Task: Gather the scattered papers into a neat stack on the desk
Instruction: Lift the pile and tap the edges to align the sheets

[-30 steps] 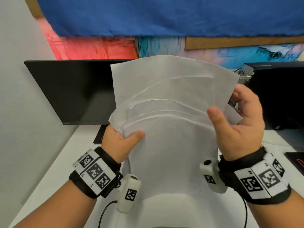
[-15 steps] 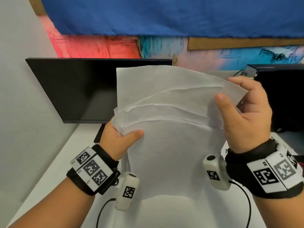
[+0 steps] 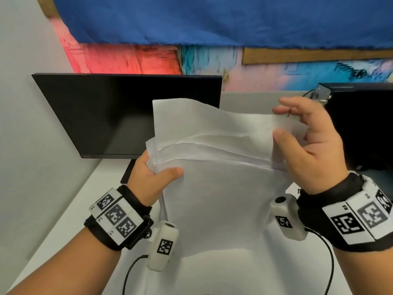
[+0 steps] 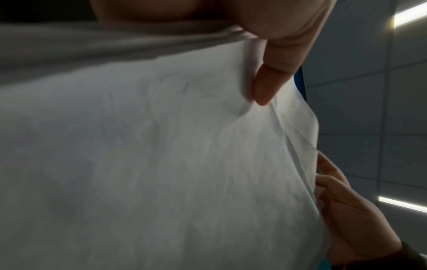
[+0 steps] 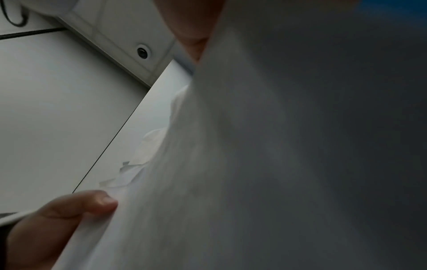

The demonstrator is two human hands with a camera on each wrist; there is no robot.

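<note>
Several white papers (image 3: 219,199) stand upright as a loose bundle above the white desk (image 3: 70,209), top edges staggered, the rear sheet tallest. My left hand (image 3: 153,175) grips the bundle's left edge, thumb on the front sheet and fingers behind. My right hand (image 3: 314,143) holds the right edge, thumb pressed on the front and fingers curled behind and over the rear sheet's top corner. The left wrist view shows the papers (image 4: 161,164) under my thumb, with the right hand (image 4: 346,210) at the far edge. The right wrist view is filled by blurred papers (image 5: 254,164).
A black monitor (image 3: 127,116) stands behind the papers at left, and a second dark screen (image 3: 361,128) stands at right. A grey wall closes the left side. Black cables (image 3: 327,262) trail from the wrist cameras across the desk.
My right hand has climbed the right edge to the rear sheet's top corner. The sheets sit lower against the monitor, and their top edges are closer together.
</note>
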